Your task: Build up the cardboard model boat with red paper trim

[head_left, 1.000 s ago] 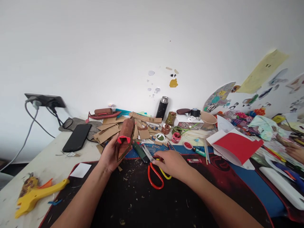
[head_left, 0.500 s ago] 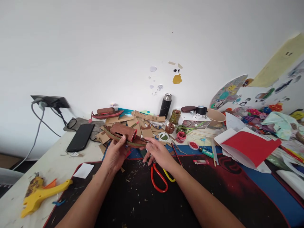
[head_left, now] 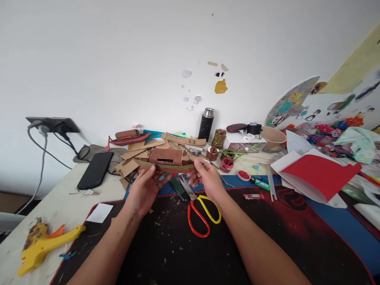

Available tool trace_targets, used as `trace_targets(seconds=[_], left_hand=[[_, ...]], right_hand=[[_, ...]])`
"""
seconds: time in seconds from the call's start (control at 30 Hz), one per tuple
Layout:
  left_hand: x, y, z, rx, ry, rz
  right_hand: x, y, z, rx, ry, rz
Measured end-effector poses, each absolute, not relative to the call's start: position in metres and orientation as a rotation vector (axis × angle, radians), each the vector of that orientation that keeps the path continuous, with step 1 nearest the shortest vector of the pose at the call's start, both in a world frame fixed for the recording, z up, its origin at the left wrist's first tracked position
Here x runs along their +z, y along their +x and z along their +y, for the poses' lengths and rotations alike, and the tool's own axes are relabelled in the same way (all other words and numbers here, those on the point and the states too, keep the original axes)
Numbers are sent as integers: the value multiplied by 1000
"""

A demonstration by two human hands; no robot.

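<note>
Between my hands a small model boat [head_left: 166, 156] is held level above the mat, side-on to me. It has a brown curved cabin with a dark slot and a greenish hull. My left hand [head_left: 146, 189] supports the hull near its left end, thumb against the side and fingers beneath. The right end is pinched by my right hand [head_left: 207, 177] between thumb and fingers. Below it lie scissors [head_left: 199, 213] with one red and one yellow handle, and a dark green tool [head_left: 179, 189], perhaps a cutter, partly hidden by the left hand.
Cardboard scraps [head_left: 127, 166] and a second, red boat [head_left: 128, 138] lie behind. Paint jars [head_left: 227, 164] and a black flask [head_left: 206, 123] stand at the back. A phone [head_left: 95, 170] and a yellow glue gun [head_left: 44, 245] lie left. Red paper [head_left: 322, 174] is at right.
The boat has turned from a slant to lie level and side-on, its slot facing me. My right hand has moved slightly right and up. More of the scissors shows.
</note>
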State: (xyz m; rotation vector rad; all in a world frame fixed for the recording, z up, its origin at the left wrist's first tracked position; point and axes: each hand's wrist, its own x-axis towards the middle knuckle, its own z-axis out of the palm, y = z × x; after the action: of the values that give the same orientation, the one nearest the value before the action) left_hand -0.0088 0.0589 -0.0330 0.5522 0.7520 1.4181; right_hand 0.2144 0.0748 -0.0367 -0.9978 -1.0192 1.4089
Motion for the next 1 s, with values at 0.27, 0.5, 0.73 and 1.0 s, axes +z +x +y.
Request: trace_targets(seconds=[0.27,0.5,0.73,1.0], left_hand=[[-33,-5,56,1382,602,789],[-33,-3,59,1370,569,828],[-38,-1,62,1377,562,846],[-36,1,61,1357,568,796]], right_hand=[[-38,222,77,1433,-1009,-991],[-41,225,82,1411,-1037,-964],[-41,229,84,1415,-1038,-969],[-41,233,87,1396,-1044,-944]])
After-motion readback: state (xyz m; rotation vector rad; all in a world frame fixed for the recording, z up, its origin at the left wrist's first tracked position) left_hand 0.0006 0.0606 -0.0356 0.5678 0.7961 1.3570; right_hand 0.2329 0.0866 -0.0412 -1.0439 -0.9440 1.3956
